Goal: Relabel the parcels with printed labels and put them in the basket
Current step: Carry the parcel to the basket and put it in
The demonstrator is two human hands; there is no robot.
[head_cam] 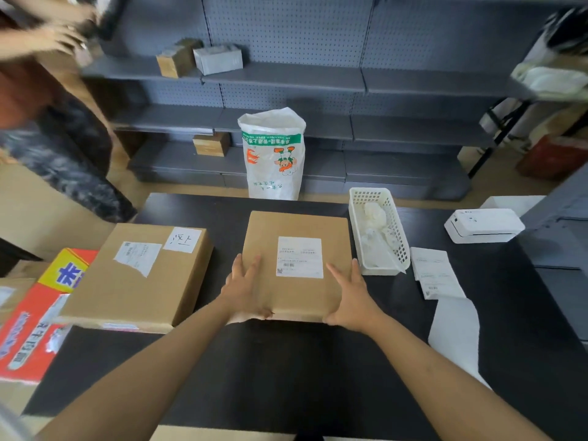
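Note:
A flat brown parcel (pixel 296 229) lies on the black table (pixel 286 370) in the middle, with a white printed label (pixel 299 256) on its top. My left hand (pixel 243 289) holds its near left corner, fingers spread flat on top and thumb at the near edge. My right hand (pixel 348 297) holds the near right corner the same way. A white plastic basket (pixel 399 230) stands just right of the parcel with crumpled white wrapping inside. A larger brown box (pixel 136 288) with a torn label and a handwritten note sits to the left.
A white label printer (pixel 483 224) sits at the right, with a strip of printed labels (pixel 434 272) trailing toward the near edge. A red and yellow carton (pixel 28 332) lies far left. A white sack (pixel 275 154) stands behind the table before grey shelves. Another person stands at the upper left.

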